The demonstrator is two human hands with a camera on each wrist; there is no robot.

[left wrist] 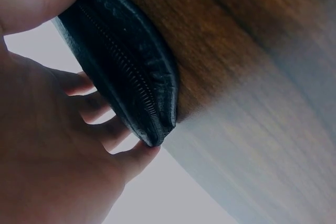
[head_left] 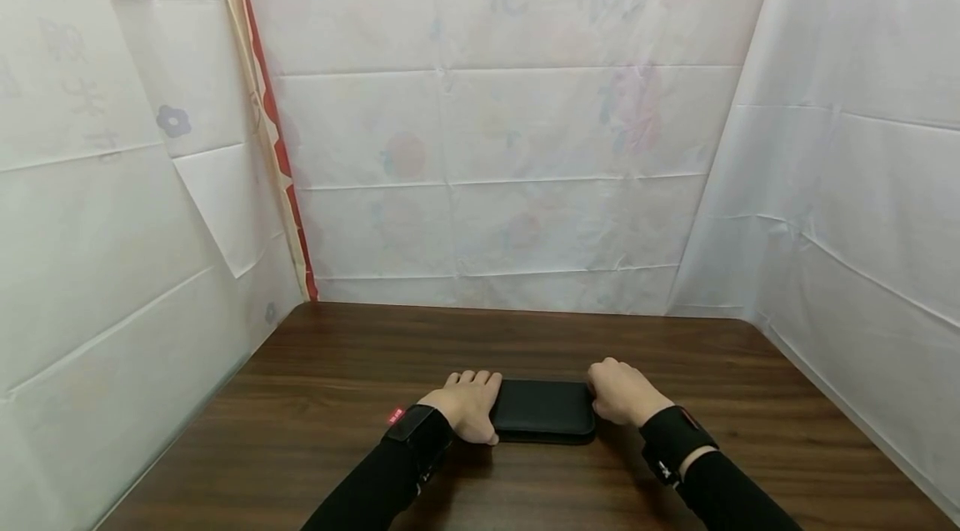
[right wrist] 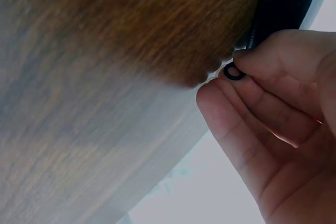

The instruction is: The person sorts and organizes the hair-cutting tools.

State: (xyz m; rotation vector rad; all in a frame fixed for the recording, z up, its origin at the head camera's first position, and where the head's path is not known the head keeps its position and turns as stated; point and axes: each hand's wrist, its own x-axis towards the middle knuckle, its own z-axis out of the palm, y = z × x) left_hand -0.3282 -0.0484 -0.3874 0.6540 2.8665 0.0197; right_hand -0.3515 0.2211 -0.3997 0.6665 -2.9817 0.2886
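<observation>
A black zip-up wallet point(head_left: 543, 410) lies on the table between both hands. My left hand point(head_left: 468, 406) holds its left end, thumb at the near corner and fingers toward the far side. In the left wrist view, the wallet's zipper point(left wrist: 128, 69) runs along its edge; the thumb lies over one end and the wallet hides some fingertips. At the right end, my right hand point(head_left: 622, 392) has its fingers curled. The right wrist view shows it pinching a small black ring-shaped zipper pull point(right wrist: 234, 72) beside the wallet's edge point(right wrist: 281, 9).
The dark brown wooden table point(head_left: 360, 348) surrounds the wallet. White printed cloth sheets hang at the back point(head_left: 487, 139), left point(head_left: 112, 264) and right point(head_left: 855, 181). A red-and-cream trim strip point(head_left: 277, 131) runs down the back left corner.
</observation>
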